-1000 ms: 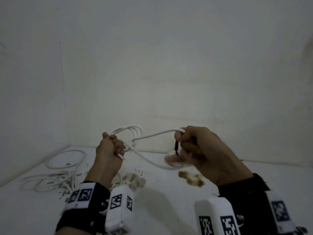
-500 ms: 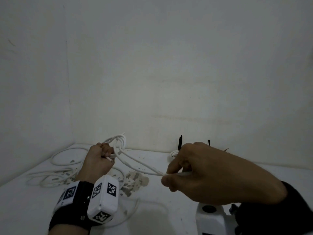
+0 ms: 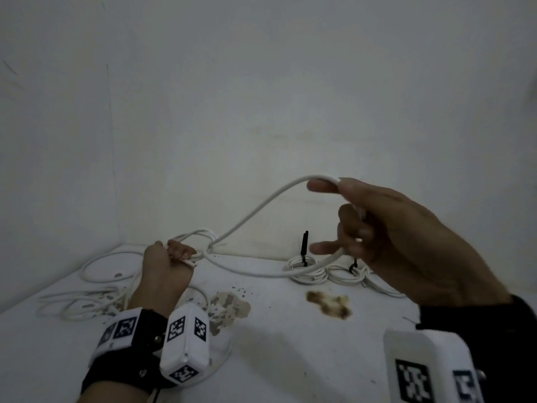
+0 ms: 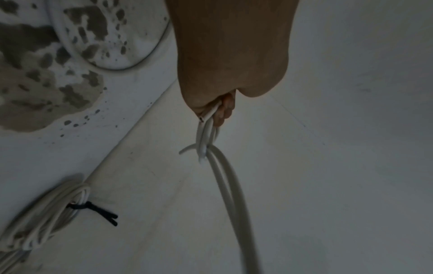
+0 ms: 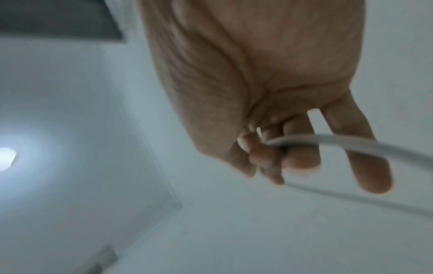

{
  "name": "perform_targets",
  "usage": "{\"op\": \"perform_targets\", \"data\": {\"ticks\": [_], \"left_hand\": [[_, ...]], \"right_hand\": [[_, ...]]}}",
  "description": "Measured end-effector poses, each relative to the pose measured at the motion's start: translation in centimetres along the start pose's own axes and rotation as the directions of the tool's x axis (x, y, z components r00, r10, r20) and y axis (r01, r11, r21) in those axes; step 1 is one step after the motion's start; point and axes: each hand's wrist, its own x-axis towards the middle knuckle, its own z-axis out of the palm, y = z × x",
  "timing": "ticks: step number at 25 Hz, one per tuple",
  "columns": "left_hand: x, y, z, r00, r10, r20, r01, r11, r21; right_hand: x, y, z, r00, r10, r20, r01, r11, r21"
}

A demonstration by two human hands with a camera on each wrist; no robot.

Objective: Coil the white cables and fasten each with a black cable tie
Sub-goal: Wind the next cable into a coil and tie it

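My left hand (image 3: 174, 254) sits low at the left, fist closed round several loops of a white cable (image 3: 255, 212); its cut end sticks out of the fist (image 4: 205, 115). From there the cable arcs up to my right hand (image 3: 334, 216), which is raised at mid right. That hand pinches the cable (image 5: 328, 140) at the top between thumb and forefinger. The strand then runs down past its spread lower fingers and curves back along the table to the left hand.
Two coiled white cables (image 3: 302, 264) (image 3: 345, 274), each bound with a black tie (image 3: 304, 245), lie by the back wall, one showing as a coil (image 4: 46, 209) in the left wrist view. Loose white cables (image 3: 87, 298) sprawl at the left. Brown stains (image 3: 328, 303) mark the white table.
My right hand has risen from table height up and to the right, drawing the cable into a large open loop. The left hand keeps its grip low at the left.
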Motion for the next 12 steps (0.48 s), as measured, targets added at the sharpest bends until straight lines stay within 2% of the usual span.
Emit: {"op": "perform_targets", "data": {"ticks": [1,2,3,5,6,8,9,12], "left_hand": [[-0.2,-0.2,0.3,1.000,0.001,0.011,-0.001,1.000,-0.006],[-0.1,-0.3,0.4,1.000,0.003,0.016,-0.002,1.000,-0.009],[-0.1,-0.1,0.4,1.000,0.011,0.019,-0.010,1.000,-0.011],[-0.1,0.4,0.4,0.999,0.043,0.024,-0.043,0.999,0.008],[0.0,0.6,0.4,0.997,0.067,0.024,-0.068,0.997,0.036],[0.2,1.3,0.5,0.993,0.115,0.022,-0.117,0.988,0.100],[0.0,1.5,0.7,0.990,0.137,0.022,-0.139,0.981,0.132],[-0.8,0.7,1.8,0.984,0.167,0.067,-0.178,0.956,0.234]], "right_hand": [[0.3,0.3,0.0,0.999,-0.004,-0.054,0.007,0.998,0.062],[0.4,0.6,0.1,0.993,-0.044,-0.110,0.040,0.998,-0.037],[0.3,0.6,0.1,0.983,-0.117,-0.145,0.081,0.968,-0.236],[-0.5,-0.1,0.5,0.962,-0.253,-0.102,0.138,0.775,-0.616],[-0.9,-0.6,0.8,0.970,-0.239,-0.040,0.136,0.673,-0.727],[-1.6,-1.1,1.4,0.993,-0.093,0.072,0.110,0.508,-0.854],[-1.7,-1.1,1.8,0.993,-0.040,0.115,0.120,0.479,-0.869],[-1.2,-0.5,3.6,0.962,-0.076,0.263,0.252,0.622,-0.741]]}}
